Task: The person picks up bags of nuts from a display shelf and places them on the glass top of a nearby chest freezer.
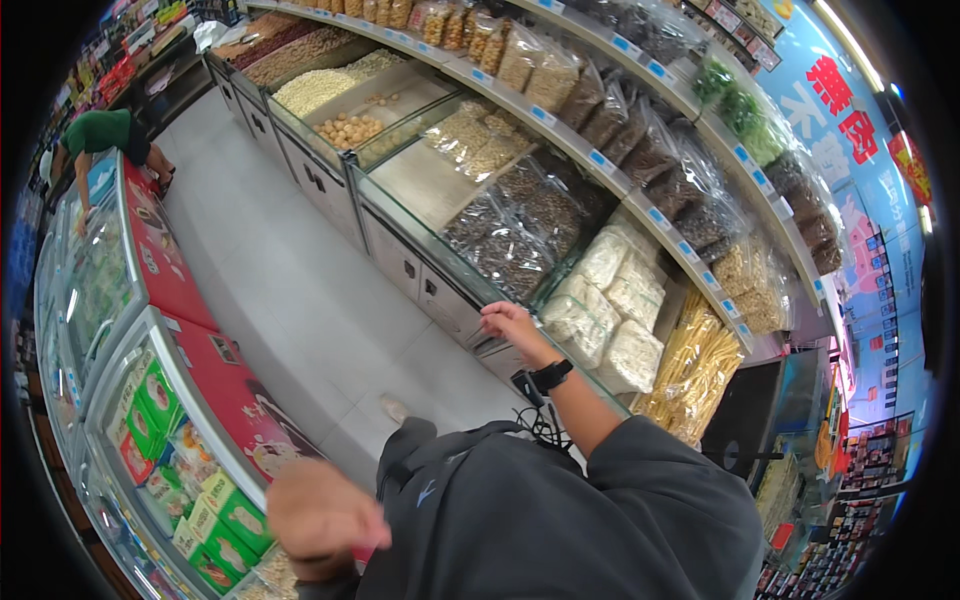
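Observation:
My left hand (325, 515) is smeared by motion at the lower left, beside the chest freezer (262, 465); its fingers cannot be made out. My right hand (510, 325) hovers by the glass edge of the dry-goods bins, fingers loosely bent and apart, with nothing in it. A dark watch (550, 376) is on that wrist. Close to this hand lie clear bags of dark dried food (500, 235) and white packs (583, 315) in neighbouring bins. Long yellow sticks in clear wrap (695, 360) lie further right.
A pale tiled aisle (240, 240) runs between the freezers and bins. Bagged dried goods (535, 65) line curved shelves above the bins. Green packs (220, 530) fill the nearest freezer. At the far left, a person in a green shirt (97, 132) leans over another freezer.

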The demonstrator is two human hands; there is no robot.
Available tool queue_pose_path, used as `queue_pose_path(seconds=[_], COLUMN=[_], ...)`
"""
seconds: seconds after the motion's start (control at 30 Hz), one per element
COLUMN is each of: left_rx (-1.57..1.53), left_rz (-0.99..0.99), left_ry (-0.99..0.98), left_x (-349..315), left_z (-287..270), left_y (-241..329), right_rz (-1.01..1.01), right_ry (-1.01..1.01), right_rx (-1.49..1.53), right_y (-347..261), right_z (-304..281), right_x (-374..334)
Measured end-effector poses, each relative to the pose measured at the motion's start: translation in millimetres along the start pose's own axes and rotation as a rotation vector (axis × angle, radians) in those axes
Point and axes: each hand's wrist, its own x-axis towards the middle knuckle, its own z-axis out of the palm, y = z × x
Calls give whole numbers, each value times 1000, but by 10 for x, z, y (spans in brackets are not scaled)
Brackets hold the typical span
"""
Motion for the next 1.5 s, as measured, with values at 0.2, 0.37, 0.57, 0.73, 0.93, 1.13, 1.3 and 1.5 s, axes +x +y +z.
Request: queue_pose_path(seconds=[0.2, 0.37, 0.57, 0.73, 0.93, 1.13, 1.3, 1.5], left_rx=[-34, -61, -1, 167, 399, 418, 504, 342], left_rz=[-651, -773, -839, -815, -896, -857, -644, -1067], left_ry=[200, 164, 125, 74, -229, -168, -348, -460], left_x=[-445, -438, -67, 351, 1168, 2069, 2692, 3025], left_z=[-725, -1014, -1241, -1498, -1794, -1885, -2026, -2246], left_y=[-1421, -2068, -2630, -3192, -3951, -4610, -5010, -5340], right_rz=[-14, 29, 72, 55, 47, 209, 357, 682], right_ry=[43, 57, 59, 215, 468, 1008, 1123, 1015], right_rx=[2, 53, 222, 420, 180, -364, -426, -353], right_y=[-407, -650, -643, -456, -213, -332, -342, -832], right_z=[425, 682, 594, 345, -549, -653, -946, -748], right_x=[643, 1111, 2019, 3262, 4973, 5557, 5851, 5987])
